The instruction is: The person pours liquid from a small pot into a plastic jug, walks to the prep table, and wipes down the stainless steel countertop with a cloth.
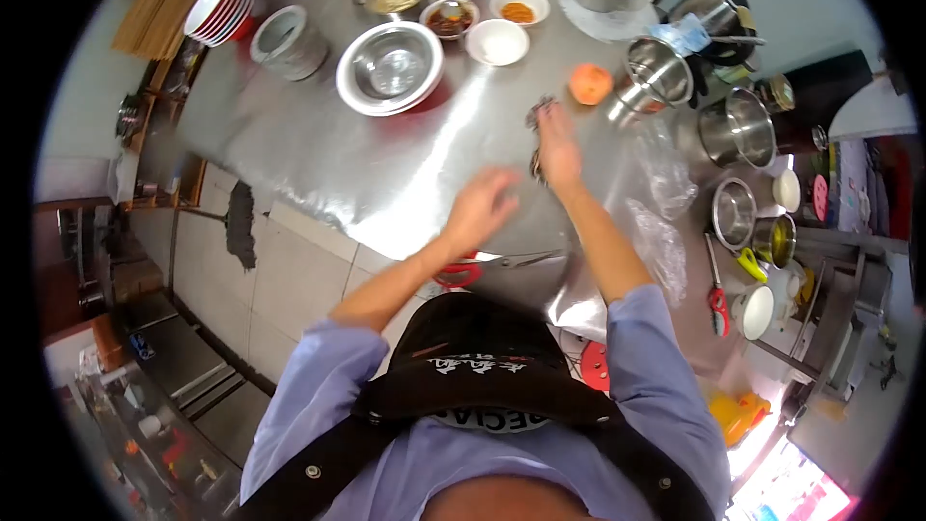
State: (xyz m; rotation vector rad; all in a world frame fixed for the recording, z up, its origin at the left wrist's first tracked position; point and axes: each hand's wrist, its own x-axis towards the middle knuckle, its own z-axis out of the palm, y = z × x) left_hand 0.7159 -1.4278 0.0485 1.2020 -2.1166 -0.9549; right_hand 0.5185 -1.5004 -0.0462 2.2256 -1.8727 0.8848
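Observation:
My right hand (558,147) presses a dark patterned cloth (536,170) onto the steel table (318,150), with parts of the cloth showing past the fingers. My left hand (479,209), slightly blurred, is to the left of it, fingers loosely curved and apart, with nothing in it. Scissors with red handles (458,275) lie at the front edge, below my left hand. Just beyond my right hand is an orange round fruit (590,84), beside a steel pot (659,72).
Nested bowls (391,68), a grey tub (289,42) and small bowls of seasoning (519,7) stand toward the back. Crumpled clear plastic (661,241) lies on the right, near more steel pots (736,127) and a red-handled tool (718,311). Stacked red bowls (218,12) are at the left.

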